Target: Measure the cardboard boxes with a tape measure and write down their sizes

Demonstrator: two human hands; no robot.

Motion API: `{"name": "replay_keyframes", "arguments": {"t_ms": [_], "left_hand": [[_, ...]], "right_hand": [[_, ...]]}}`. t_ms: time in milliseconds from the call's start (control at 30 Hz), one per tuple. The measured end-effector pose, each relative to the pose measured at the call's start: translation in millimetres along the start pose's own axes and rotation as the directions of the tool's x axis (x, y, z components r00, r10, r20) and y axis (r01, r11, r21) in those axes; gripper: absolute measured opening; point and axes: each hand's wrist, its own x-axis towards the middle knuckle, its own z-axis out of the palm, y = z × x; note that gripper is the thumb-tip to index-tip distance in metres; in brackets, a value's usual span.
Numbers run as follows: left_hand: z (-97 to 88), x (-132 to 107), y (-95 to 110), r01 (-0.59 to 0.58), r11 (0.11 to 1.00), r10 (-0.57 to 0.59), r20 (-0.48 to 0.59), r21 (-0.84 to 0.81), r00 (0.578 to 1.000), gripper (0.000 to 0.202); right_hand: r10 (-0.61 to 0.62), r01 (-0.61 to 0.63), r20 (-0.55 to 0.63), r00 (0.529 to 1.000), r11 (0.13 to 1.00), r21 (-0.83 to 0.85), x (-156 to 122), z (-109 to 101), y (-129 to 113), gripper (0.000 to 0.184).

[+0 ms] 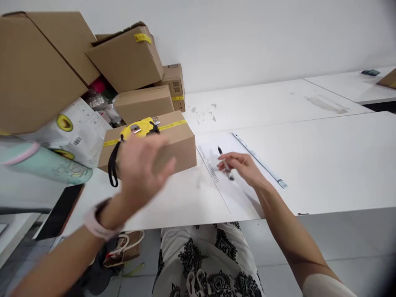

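My right hand (243, 165) rests on a white sheet of paper (227, 177) and pinches a black pen (223, 161), tip on the sheet. My left hand (139, 173) is blurred by motion in front of a small cardboard box (179, 144). A yellow tape measure (137, 128) with a black strap lies on top of that box. The left hand looks spread and holds nothing that I can see. A long metal ruler (260, 161) lies just right of the paper.
Several cardboard boxes (126, 62) are stacked at the back left against the wall. A mint green bottle (46, 165) and a white avocado-print package (77, 132) lie at the left. A dark phone (60, 212) sits near the table's front edge. More white tables (355, 84) stand at the right.
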Motion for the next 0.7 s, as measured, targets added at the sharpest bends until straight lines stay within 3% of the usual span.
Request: {"name": "replay_keyframes", "arguments": {"t_ms": [33, 100, 200, 267, 300, 400, 500, 567, 700], "left_hand": [[18.6, -18.9, 13.3, -0.121, 0.988, 0.128, 0.075, -0.093, 0.989, 0.039], [58.3, -53.5, 37.7, -0.216, 0.922, 0.316, 0.302, -0.322, 0.899, 0.039], [110.8, -87.9, 59.7, -0.191, 0.855, 0.459, 0.532, -0.483, 0.711, 0.078], [134.5, -98.9, 62.6, -0.187, 0.853, 0.486, 0.609, -0.488, 0.626, 0.101], [142.8, -102.0, 61.3, -0.196, 0.857, 0.487, 0.627, -0.476, 0.607, 0.106], [155.8, -106.2, 52.6, -0.296, 0.861, 0.504, 0.616, -0.414, 0.605, 0.103], [153.4, -105.6, 45.8, -0.521, 0.821, 0.549, 0.58, -0.235, 0.602, 0.086], [145.8, -102.6, 44.2, -0.667, 0.741, 0.587, 0.555, -0.076, 0.59, 0.072], [130.1, -94.1, 44.9, -0.796, 0.589, 0.637, 0.527, 0.138, 0.563, 0.053]], "right_hand": [[-0.035, 0.038, -0.033, 0.999, 0.995, 0.093, 2.2, -7.7, -2.4, 0.027], [-0.104, 0.118, -0.084, 0.991, 0.976, 0.184, 7.4, -15.8, -6.1, 0.032], [-0.162, 0.186, -0.138, 0.977, 0.964, 0.191, 13.2, -11.4, -4.7, 0.038], [-0.178, 0.211, -0.193, 0.965, 0.964, 0.164, 12.8, -3.5, 1.3, 0.037], [-0.179, 0.217, -0.233, 0.956, 0.965, 0.15, 11.1, 0.2, 5.1, 0.039], [-0.129, 0.191, -0.301, 0.945, 0.963, 0.19, 2.2, 7.5, 15.6, 0.047], [-0.015, 0.081, -0.192, 0.981, 0.936, 0.341, -7.9, 11.9, 23.0, 0.058], [0.05, -0.007, -0.1, 0.994, 0.92, 0.391, -13.9, 16.3, 27.8, 0.063], [0.103, -0.071, -0.088, 0.991, 0.949, 0.309, -24.4, 30.8, 36.1, 0.036]]}}
